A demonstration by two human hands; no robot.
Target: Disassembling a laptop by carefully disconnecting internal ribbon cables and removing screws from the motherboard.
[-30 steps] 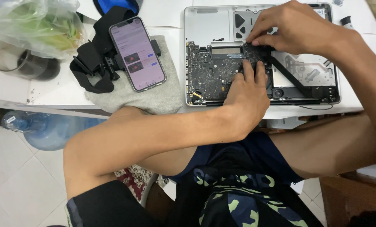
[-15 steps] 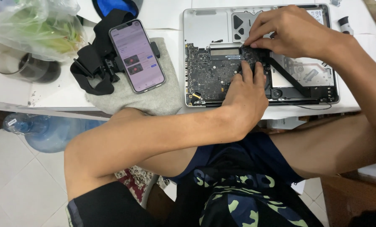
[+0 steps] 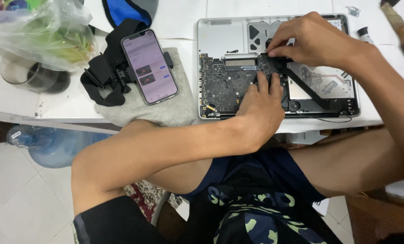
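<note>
I see the opened laptop (image 3: 220, 34) lying bottom-up on the white table (image 3: 184, 18), its cover already off and the logic board (image 3: 226, 83) still seated in the shell. My left hand (image 3: 260, 108) rests flat on the board, fingers spread, gripping nothing. My right hand (image 3: 317, 40) pinches something small at the board's top edge; I cannot tell what. The board is not yet lifted out.

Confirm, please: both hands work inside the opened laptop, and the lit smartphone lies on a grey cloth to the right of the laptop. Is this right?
Not quite. In the head view the smartphone lies on the grey cloth to the left of the opened laptop, not right. Both hands, left and right, do work inside it.
</note>
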